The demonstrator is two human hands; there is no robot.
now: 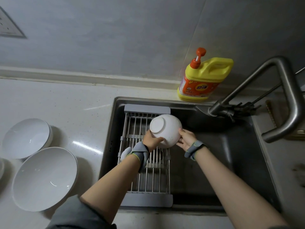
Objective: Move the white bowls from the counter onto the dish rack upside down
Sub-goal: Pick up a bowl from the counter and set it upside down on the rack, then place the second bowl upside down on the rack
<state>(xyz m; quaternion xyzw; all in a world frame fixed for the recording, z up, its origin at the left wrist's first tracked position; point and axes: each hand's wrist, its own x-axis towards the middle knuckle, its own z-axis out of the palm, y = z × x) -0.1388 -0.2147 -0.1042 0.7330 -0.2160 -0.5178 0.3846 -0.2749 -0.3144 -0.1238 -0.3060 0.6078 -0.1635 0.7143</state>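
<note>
A white bowl [166,128] is turned upside down, foot ring facing up and left, over the far part of the metal dish rack [145,177] that spans the sink. My left hand [151,140] grips its near left rim. My right hand [187,138] holds its right side. Whether the bowl touches the rack is unclear. Two more white bowls stand upright on the counter at the left, one nearer [44,178] and one farther back [26,138]. A small part of another white thing [125,154] shows on the rack behind my left wrist.
The dark sink [214,162] lies to the right of the rack. A grey faucet [272,95] arches over its far right corner. A yellow detergent bottle [202,76] with an orange pump stands behind the sink by the wall. The edge of another dish [1,167] shows at far left.
</note>
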